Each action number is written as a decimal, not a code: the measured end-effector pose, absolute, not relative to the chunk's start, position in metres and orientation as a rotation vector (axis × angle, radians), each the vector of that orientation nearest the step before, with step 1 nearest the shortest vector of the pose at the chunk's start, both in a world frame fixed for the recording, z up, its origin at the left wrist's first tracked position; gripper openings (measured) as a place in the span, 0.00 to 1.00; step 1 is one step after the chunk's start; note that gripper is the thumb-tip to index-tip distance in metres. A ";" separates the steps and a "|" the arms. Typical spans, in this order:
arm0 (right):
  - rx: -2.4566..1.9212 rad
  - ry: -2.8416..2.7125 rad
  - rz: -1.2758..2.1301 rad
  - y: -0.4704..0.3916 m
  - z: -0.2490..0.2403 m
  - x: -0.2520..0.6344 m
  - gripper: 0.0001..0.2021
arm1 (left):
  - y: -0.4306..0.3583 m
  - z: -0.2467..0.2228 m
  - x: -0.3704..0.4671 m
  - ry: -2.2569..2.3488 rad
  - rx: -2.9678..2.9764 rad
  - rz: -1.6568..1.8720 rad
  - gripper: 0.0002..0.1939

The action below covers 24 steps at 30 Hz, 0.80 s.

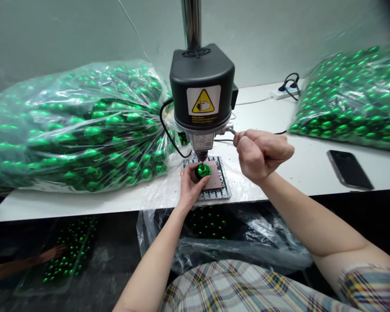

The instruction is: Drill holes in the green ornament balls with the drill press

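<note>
Under the black drill press (202, 86), a shiny green ball (203, 171) rests on a pinkish pad (216, 175) over the grey slotted base (226, 190). My left hand (191, 184) grips the ball from its left side, thumb and fingers around it, with a ring on one finger. The drill's tip comes down to the top of the ball; whether it has entered cannot be made out. To the right of the drill head, my right hand (260, 154) is closed round the drill's lever (231, 130). Dark specks lie on the base around the pad.
Large clear bags of green balls stand left (84, 125) and right (354, 95). A phone (350, 170) lies at the right. Behind is a power strip (284, 92). Below the edge are an open plastic bag (240, 247) and a bin (68, 255), with another person's hand (53, 252).
</note>
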State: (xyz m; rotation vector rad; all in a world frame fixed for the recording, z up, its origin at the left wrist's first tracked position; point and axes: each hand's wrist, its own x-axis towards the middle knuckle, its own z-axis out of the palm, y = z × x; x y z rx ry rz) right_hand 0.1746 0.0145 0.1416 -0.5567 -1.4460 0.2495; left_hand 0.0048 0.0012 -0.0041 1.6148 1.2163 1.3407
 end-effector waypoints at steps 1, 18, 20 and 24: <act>-0.495 -1.438 0.208 0.014 0.141 0.175 0.28 | 0.001 -0.004 0.005 1.220 1.617 1.334 0.22; -0.260 -1.406 0.145 0.020 0.155 0.171 0.25 | 0.002 -0.001 0.006 1.237 1.595 1.344 0.22; -0.422 -1.234 0.302 0.028 0.177 0.168 0.27 | 0.001 0.000 0.007 1.229 1.576 1.351 0.22; -0.513 -1.140 0.618 0.052 0.215 0.167 0.26 | -0.022 0.011 0.003 1.438 1.588 1.411 0.20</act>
